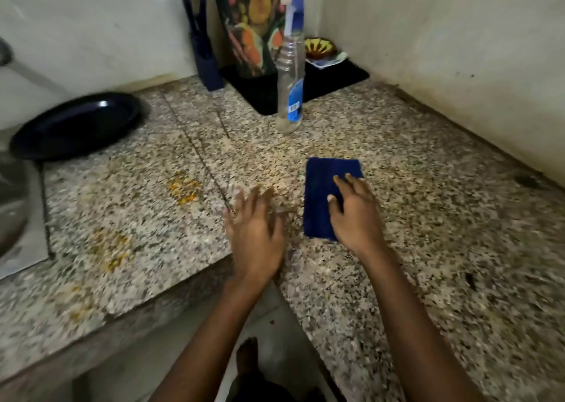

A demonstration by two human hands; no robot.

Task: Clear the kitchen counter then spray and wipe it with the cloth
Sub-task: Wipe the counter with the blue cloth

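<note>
Right hand point(356, 215) fingers point(344, 183) atop folded cloth point(328, 187).

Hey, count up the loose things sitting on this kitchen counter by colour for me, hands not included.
Blue: 2, the cloth and the knife block
Black: 2, the plate and the mat
Clear: 1, the spray bottle
Multicoloured: 2, the cutting board and the small bowl
Total: 7
</note>
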